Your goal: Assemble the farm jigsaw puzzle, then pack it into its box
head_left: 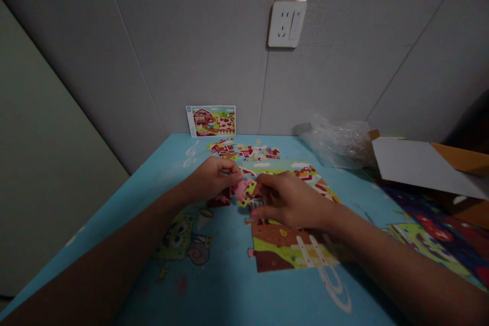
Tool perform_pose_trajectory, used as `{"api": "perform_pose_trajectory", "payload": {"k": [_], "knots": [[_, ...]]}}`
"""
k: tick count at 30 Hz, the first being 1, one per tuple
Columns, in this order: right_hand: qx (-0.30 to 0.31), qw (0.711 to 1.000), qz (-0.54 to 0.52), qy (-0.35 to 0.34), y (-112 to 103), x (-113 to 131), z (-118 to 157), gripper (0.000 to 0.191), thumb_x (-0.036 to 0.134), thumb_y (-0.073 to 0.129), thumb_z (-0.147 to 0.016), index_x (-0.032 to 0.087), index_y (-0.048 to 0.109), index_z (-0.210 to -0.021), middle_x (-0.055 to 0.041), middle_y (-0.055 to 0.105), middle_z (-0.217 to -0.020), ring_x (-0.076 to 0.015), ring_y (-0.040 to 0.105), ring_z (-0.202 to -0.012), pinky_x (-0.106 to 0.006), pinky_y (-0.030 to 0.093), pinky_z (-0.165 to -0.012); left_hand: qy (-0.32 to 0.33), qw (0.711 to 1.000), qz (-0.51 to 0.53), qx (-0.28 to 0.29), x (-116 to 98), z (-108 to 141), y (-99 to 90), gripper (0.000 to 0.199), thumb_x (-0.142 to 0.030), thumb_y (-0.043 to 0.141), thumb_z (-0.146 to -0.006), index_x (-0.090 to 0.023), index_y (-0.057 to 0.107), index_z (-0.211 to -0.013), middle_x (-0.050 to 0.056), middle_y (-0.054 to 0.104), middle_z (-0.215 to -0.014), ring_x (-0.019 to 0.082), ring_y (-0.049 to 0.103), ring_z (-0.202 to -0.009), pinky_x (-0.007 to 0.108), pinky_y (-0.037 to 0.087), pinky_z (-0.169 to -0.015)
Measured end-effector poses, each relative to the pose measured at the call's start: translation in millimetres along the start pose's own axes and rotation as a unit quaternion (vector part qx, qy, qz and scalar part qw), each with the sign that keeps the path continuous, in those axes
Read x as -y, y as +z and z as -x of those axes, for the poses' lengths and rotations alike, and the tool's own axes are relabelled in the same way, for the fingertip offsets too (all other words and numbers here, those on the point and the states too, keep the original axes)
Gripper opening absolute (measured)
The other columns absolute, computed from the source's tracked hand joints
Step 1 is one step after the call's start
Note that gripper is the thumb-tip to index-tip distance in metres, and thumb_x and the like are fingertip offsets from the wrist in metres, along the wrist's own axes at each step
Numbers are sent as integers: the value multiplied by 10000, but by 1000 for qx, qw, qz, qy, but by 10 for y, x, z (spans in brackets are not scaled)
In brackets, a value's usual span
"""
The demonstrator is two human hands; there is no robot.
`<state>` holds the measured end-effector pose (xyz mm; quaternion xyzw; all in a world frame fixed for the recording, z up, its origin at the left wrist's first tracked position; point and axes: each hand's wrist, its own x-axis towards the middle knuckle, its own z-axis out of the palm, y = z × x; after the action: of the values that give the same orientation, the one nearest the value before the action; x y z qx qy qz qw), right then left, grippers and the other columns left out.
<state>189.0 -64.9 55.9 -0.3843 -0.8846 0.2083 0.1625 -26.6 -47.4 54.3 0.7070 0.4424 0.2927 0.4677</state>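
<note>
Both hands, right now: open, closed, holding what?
Left hand: closed, pinching the pink-and-green puzzle piece.
Right hand: partly curled beside that piece; grip cannot be told.

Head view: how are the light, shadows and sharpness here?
Head view: dim overall, corners darkest; head view: soft shadow on the blue tabletop beneath the right forearm; head view: wall socket reads crisply, while the pink puzzle piece between left hand and right hand looks softer; head view: faint glints on the plastic bag.
</note>
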Motion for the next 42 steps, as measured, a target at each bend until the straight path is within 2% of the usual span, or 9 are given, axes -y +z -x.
{"api": "perform_pose_trajectory", "payload": {"k": [5, 8, 14, 17, 24, 30, 37, 39, 42], "knots": [[148, 987, 42, -47, -179, -95, 126, 831, 414, 845, -543, 222, 510, -1279, -50, 651, -987, -213, 598, -828, -274, 388, -669, -22, 997, 14, -73, 37, -42, -6, 241, -346, 605, -757, -145, 555, -633, -2, 578, -476, 87, 495, -346, 176, 346, -345], [167, 983, 44, -60, -150, -86, 164, 828, 405, 834, -560, 244, 492, -1297, -82, 597, -1186, -271, 582, -1010, -329, 405, -795, -31, 994, 55, -94, 34, -61, -12, 218, -324, 624, -735, -142, 552, -638, -8, 558, -445, 107, 521, -346, 180, 363, -334], [177, 981, 57, -55, -143, 42, 185, 816, 373, 805, -598, 238, 467, -1328, -106, 554, -1238, -303, 564, -1041, -379, 414, -817, -33, 929, 147, -339, 45, -134, -144, 144, -266, 615, -730, -131, 570, -706, -12, 562, -544, 130, 597, -426, 174, 367, -325], [197, 977, 59, -61, -162, 144, 191, 793, 326, 811, -583, 224, 497, -1305, -112, 537, -1225, -277, 571, -1004, -355, 429, -788, -52, 909, 151, -384, 49, -155, -186, 105, -225, 608, -728, -123, 587, -745, -1, 578, -580, 129, 603, -433, 171, 354, -327], [178, 980, 53, -71, -106, 155, 177, 759, 361, 825, -550, 231, 552, -1246, -69, 563, -1094, -225, 576, -873, -310, 421, -701, -76, 914, 139, -374, 106, -153, -178, 142, -264, 640, -694, -137, 610, -749, 10, 610, -625, 112, 582, -470, 178, 377, -365], [146, 984, 49, -90, 25, 68, 152, 752, 425, 783, -577, 237, 533, -1261, -74, 537, -1113, -243, 567, -933, -346, 444, -761, -62, 923, 148, -348, 122, -144, -196, 128, -256, 646, -679, -141, 611, -721, -40, 498, -532, 51, 384, -390, 174, 341, -358], [97, 989, 30, -103, 103, 52, 105, 612, 471, 731, -667, 201, 590, -1198, -86, 575, -1069, -226, 572, -913, -345, 444, -786, -73, 924, 171, -334, 105, -146, -202, 113, -228, 618, -664, -157, 536, -630, -59, 423, -463, 56, 342, -353, 181, 286, -319], [73, 994, 1, -82, 101, 26, 77, 537, 505, 674, -748, 173, 611, -1165, -87, 619, -996, -205, 578, -851, -320, 433, -741, -74, 938, 162, -298, 108, -141, -190, 114, -222, 605, -665, -158, 522, -621, -58, 433, -466, 52, 338, -345, 176, 263, -305], [4, 998, -59, 1, 129, -60, 22, 372, 480, 536, -873, 150, 648, -1005, -33, 617, -751, -138, 521, -632, -260, 364, -584, -72, 978, 108, -161, 122, -120, -144, 138, -248, 618, -679, -154, 526, -639, -45, 495, -476, 48, 355, -334, 167, 255, -304]]}}
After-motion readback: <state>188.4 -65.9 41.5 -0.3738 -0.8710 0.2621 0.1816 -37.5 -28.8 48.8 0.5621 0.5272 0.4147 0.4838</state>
